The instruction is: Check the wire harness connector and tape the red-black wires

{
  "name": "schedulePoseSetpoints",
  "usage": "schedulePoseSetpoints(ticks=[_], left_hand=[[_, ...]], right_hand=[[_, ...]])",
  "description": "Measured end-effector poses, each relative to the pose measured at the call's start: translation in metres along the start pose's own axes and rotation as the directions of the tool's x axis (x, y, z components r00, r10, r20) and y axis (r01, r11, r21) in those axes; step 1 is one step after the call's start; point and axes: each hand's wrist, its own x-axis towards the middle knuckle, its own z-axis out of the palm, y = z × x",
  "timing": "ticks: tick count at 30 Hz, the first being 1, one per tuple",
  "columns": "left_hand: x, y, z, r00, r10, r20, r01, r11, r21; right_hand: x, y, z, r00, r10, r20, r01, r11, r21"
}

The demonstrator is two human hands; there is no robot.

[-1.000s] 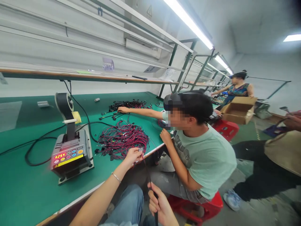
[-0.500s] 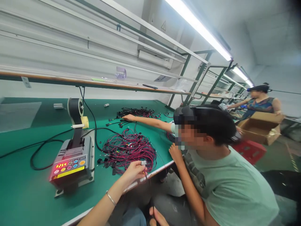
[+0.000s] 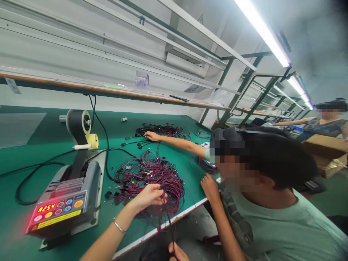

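My left hand [image 3: 149, 196] pinches a small black connector [image 3: 163, 187] between thumb and fingers, above the near edge of the bench. A dark wire harness [image 3: 171, 226] runs down from it past the edge. At the bottom of the view, my right hand [image 3: 178, 252] is closed around the lower part of this harness; it is partly cut off. Just beyond my left hand lies a tangled heap of red and black wires [image 3: 152, 174] with black connectors on its left side.
An automatic tape dispenser [image 3: 67, 203] with a black roll stands at left on the green bench [image 3: 19, 152]. To the right sits a co-worker [image 3: 272, 217], one hand [image 3: 152, 136] reaching to a farther wire pile [image 3: 165, 129]. A shelf [image 3: 108, 90] spans the back.
The view has shifted and come closer to the bench. The connector in my left hand showed a pale face before and looks black now. Both hands keep their hold.
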Motion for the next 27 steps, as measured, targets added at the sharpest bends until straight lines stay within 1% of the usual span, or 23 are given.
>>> schedulePoseSetpoints(ticks=[3,6,8,9,11,13,14,15,16,18,19,21,23,25,27], left_hand=[[0.003,-0.004,-0.006,1.0,-0.018,0.019,0.018,1.0,0.01],[0.004,-0.008,-0.013,0.999,-0.03,0.04,0.029,1.0,0.012],[0.004,-0.007,-0.016,0.999,-0.025,0.038,0.025,1.0,0.008],[0.004,-0.006,-0.017,0.999,-0.021,0.032,0.02,1.0,0.004],[0.005,-0.004,-0.018,1.0,-0.012,0.003,0.012,1.0,-0.004],[0.006,-0.002,-0.017,0.999,-0.004,-0.04,0.004,1.0,-0.014],[0.007,-0.001,-0.017,0.998,-0.002,-0.068,0.001,1.0,-0.017],[0.008,-0.001,-0.017,0.995,0.0,-0.099,-0.002,1.0,-0.019],[0.009,-0.002,-0.017,0.992,-0.002,-0.125,-0.001,1.0,-0.021],[0.011,-0.004,-0.017,0.988,-0.008,-0.157,0.004,1.0,-0.027],[0.012,-0.004,-0.017,0.987,-0.013,-0.163,0.008,1.0,-0.029],[0.013,-0.006,-0.017,0.987,-0.017,-0.161,0.012,0.999,-0.033],[0.013,-0.006,-0.017,0.987,-0.022,-0.159,0.017,0.999,-0.036],[0.012,-0.006,-0.016,0.988,-0.027,-0.152,0.022,0.999,-0.036],[0.011,-0.006,-0.016,0.989,-0.027,-0.145,0.023,0.999,-0.031]], right_hand=[[0.006,-0.004,0.007,1.0,0.016,-0.004,-0.016,1.0,0.001],[0.006,-0.012,0.024,0.999,0.04,-0.012,-0.041,0.999,-0.01],[-0.01,-0.009,0.039,0.997,0.075,-0.015,-0.076,0.997,-0.031],[-0.026,-0.002,0.045,0.995,0.103,-0.016,-0.104,0.994,-0.044],[-0.07,0.024,0.057,0.983,0.181,-0.019,-0.182,0.98,-0.077],[-0.122,0.063,0.065,0.962,0.272,-0.025,-0.273,0.956,-0.107],[-0.146,0.084,0.068,0.942,0.335,-0.026,-0.336,0.934,-0.124],[-0.165,0.102,0.071,0.892,0.451,-0.028,-0.451,0.882,-0.14],[-0.18,0.117,0.074,0.834,0.552,-0.019,-0.547,0.822,-0.157],[-0.196,0.135,0.078,0.788,0.616,-0.017,-0.609,0.775,-0.167],[-0.198,0.139,0.08,0.784,0.621,-0.015,-0.615,0.772,-0.158],[-0.197,0.141,0.081,0.792,0.61,-0.025,-0.608,0.784,-0.127],[-0.196,0.143,0.079,0.819,0.569,-0.073,-0.574,0.809,-0.128],[-0.197,0.148,0.074,0.864,0.48,-0.152,-0.502,0.844,-0.191],[-0.2,0.154,0.071,0.89,0.409,-0.203,-0.452,0.854,-0.258]])
